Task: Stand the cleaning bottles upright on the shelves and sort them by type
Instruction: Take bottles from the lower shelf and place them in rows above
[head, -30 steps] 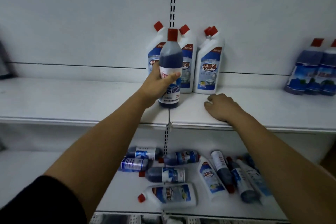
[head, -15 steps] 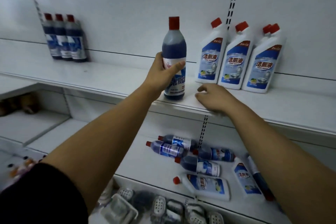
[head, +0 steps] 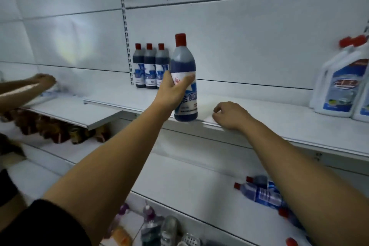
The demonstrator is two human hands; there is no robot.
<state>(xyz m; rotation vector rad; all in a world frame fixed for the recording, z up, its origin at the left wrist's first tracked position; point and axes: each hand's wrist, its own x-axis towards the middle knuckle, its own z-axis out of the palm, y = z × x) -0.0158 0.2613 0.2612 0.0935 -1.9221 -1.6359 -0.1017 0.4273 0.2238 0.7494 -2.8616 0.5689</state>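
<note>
Blue bottle (head: pixel 184 78), upright at the front edge of the upper shelf (head: pixel 269 110), was grasped by the left hand (head: pixel 173 94); the right hand (head: pixel 231 114) rested loosely curled, empty. Three matching bottles (head: pixel 149 66) stood sorted; fallen bottles (head: pixel 261 191) lay below.

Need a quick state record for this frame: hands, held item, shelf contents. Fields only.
left hand: grips dark blue bottle, upright, red cap up
bottle base: at front edge of upper shelf; contact unclear
right hand: rests on shelf edge, holds nothing
same type: three dark bottles upright at shelf back
other type: white bottles upright, far right
lower shelf: blue bottles lying down
also: second person's arm, far left
</note>
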